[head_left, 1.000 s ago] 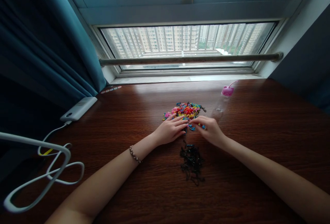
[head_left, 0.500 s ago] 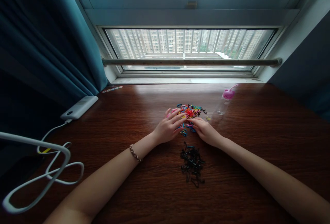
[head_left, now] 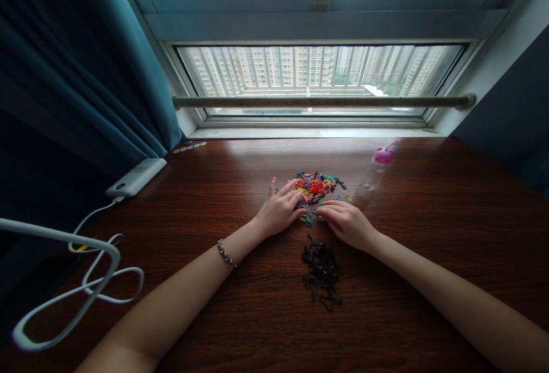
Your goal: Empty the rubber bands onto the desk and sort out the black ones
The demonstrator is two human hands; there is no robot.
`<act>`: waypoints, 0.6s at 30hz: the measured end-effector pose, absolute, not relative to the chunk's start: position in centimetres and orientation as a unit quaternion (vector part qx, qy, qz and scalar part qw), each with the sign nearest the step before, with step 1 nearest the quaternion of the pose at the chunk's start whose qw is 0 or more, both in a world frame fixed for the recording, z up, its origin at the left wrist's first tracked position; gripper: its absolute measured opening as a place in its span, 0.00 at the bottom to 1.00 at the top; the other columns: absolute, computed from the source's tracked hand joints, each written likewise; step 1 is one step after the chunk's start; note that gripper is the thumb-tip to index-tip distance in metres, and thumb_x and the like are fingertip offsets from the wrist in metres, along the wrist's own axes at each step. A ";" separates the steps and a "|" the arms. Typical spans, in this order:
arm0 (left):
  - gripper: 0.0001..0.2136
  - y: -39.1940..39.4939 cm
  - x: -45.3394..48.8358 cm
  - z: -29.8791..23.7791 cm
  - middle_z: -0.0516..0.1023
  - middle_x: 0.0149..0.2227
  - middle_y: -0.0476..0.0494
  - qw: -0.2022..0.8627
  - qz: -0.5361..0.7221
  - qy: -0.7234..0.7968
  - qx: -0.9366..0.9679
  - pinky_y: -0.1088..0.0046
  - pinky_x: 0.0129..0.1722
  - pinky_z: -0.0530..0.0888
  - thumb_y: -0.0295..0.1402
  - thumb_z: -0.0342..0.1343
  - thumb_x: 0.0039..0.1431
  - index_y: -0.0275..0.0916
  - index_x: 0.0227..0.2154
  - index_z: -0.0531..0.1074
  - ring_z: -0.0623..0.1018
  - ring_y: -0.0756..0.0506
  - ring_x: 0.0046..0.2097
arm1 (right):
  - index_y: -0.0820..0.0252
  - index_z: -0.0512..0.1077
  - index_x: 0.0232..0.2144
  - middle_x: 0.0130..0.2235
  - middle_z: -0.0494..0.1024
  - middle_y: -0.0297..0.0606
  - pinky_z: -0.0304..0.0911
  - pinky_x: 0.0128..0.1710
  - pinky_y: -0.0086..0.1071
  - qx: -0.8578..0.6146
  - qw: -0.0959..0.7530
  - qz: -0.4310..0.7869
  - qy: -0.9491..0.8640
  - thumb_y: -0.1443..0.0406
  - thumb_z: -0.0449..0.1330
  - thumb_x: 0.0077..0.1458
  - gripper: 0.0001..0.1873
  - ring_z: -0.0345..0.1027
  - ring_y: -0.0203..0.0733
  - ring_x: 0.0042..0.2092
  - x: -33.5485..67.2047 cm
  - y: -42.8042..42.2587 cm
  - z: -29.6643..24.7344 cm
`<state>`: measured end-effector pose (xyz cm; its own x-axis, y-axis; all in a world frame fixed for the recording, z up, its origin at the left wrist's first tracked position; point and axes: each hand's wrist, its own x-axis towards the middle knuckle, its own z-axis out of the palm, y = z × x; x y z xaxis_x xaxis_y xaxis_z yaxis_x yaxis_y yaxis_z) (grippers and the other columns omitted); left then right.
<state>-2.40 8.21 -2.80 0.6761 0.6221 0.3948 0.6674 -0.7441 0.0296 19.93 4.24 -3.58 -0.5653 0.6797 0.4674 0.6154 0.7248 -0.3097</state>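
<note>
A heap of small multicoloured rubber bands [head_left: 316,185] lies on the dark wooden table [head_left: 429,218]. My left hand [head_left: 281,211] rests at the heap's left edge, fingers stretched out and spread over the bands. My right hand [head_left: 346,223] lies palm down just below the heap, its fingertips pressed together on a few loose bands [head_left: 309,218]; what they pinch is too small to name. A separate pile of black bands [head_left: 321,270] sits nearer to me, between my forearms. A braided bracelet [head_left: 225,253] circles my left wrist.
A clear bottle with a pink cap [head_left: 376,168] stands right of the heap. A white power bank [head_left: 135,177] with a looping white cable [head_left: 92,281] lies at the left edge. A teal curtain [head_left: 86,70] and a window with a rail [head_left: 321,100] bound the table.
My left hand has shifted up along the heap's left side with its fingers spreading wider. My right hand has drawn slightly back toward me. The view has tilted a little.
</note>
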 end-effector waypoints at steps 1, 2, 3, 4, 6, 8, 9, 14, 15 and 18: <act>0.17 8.3 -2.4 -2.9 0.70 0.50 0.37 0.064 -0.200 -0.357 -0.910 0.43 0.57 0.36 0.40 0.45 0.60 0.37 0.47 0.66 0.58 0.37 0.59 | 0.59 0.71 0.40 0.39 0.76 0.42 0.64 0.46 0.39 -0.386 0.312 0.069 -0.865 0.70 0.50 0.55 0.13 0.67 0.43 0.45 20.2 4.5 -3.6; 0.16 8.3 -2.4 -2.9 0.70 0.50 0.37 0.068 -0.207 -0.357 -0.908 0.43 0.57 0.38 0.40 0.45 0.60 0.37 0.47 0.66 0.58 0.36 0.59 | 0.59 0.72 0.39 0.38 0.76 0.41 0.64 0.45 0.38 -0.405 0.336 0.082 -0.846 0.70 0.51 0.55 0.12 0.67 0.43 0.44 20.4 4.9 -3.7; 0.16 8.3 -2.5 -2.9 0.69 0.51 0.36 0.070 -0.212 -0.353 -0.908 0.43 0.57 0.39 0.39 0.45 0.60 0.37 0.47 0.66 0.58 0.36 0.59 | 0.58 0.72 0.38 0.37 0.76 0.41 0.64 0.45 0.38 -0.421 0.358 0.091 -0.829 0.70 0.52 0.54 0.11 0.67 0.42 0.43 20.6 5.2 -3.7; 0.16 8.3 -2.4 -2.9 0.68 0.51 0.36 0.070 -0.214 -0.343 -0.912 0.43 0.57 0.40 0.38 0.46 0.60 0.37 0.47 0.66 0.57 0.36 0.60 | 0.58 0.72 0.37 0.37 0.76 0.40 0.64 0.45 0.39 -0.431 0.372 0.096 -0.817 0.70 0.52 0.54 0.11 0.67 0.42 0.43 20.8 5.6 -3.8; 0.15 8.2 -2.4 -2.7 0.68 0.52 0.37 0.063 -0.208 -0.302 -0.928 0.45 0.58 0.41 0.37 0.46 0.60 0.37 0.48 0.66 0.55 0.37 0.60 | 0.57 0.72 0.38 0.39 0.76 0.40 0.63 0.46 0.41 -0.430 0.374 0.095 -0.816 0.70 0.52 0.54 0.12 0.66 0.43 0.44 21.1 6.3 -4.1; 0.15 8.0 -2.2 -2.5 0.67 0.53 0.40 0.049 -0.192 -0.252 -0.947 0.47 0.59 0.41 0.35 0.46 0.60 0.39 0.49 0.65 0.55 0.39 0.61 | 0.57 0.72 0.40 0.42 0.75 0.40 0.61 0.48 0.44 -0.419 0.355 0.090 -0.831 0.71 0.51 0.54 0.13 0.64 0.44 0.47 21.3 6.8 -4.5; 0.16 7.9 -2.2 -2.4 0.66 0.54 0.41 0.043 -0.183 -0.235 -0.954 0.48 0.60 0.41 0.35 0.46 0.60 0.40 0.50 0.64 0.54 0.39 0.61 | 0.57 0.72 0.41 0.43 0.75 0.41 0.60 0.49 0.44 -0.416 0.344 0.087 -0.837 0.71 0.51 0.55 0.14 0.63 0.45 0.48 21.3 7.0 -4.7; 0.18 7.9 -2.0 -2.5 0.60 0.58 0.45 0.028 -0.159 -0.241 -0.957 0.47 0.59 0.39 0.39 0.45 0.60 0.42 0.52 0.62 0.50 0.37 0.62 | 0.59 0.72 0.41 0.45 0.73 0.42 0.60 0.49 0.44 -0.427 0.308 0.084 -0.846 0.72 0.50 0.55 0.15 0.61 0.45 0.48 21.2 7.2 -5.2; 0.18 8.0 -2.0 -2.6 0.61 0.58 0.45 0.025 -0.157 -0.247 -0.956 0.47 0.59 0.39 0.39 0.44 0.61 0.41 0.52 0.63 0.49 0.37 0.62 | 0.60 0.72 0.41 0.45 0.73 0.42 0.60 0.49 0.44 -0.429 0.307 0.084 -0.845 0.72 0.50 0.55 0.15 0.62 0.45 0.48 21.2 7.2 -5.2; 0.18 8.2 -2.1 -2.9 0.65 0.55 0.42 0.017 -0.155 -0.255 -0.954 0.49 0.60 0.42 0.39 0.44 0.61 0.38 0.51 0.63 0.51 0.38 0.61 | 0.59 0.72 0.40 0.43 0.74 0.41 0.60 0.48 0.45 -0.431 0.312 0.084 -0.843 0.71 0.50 0.55 0.14 0.62 0.45 0.47 21.2 7.1 -5.2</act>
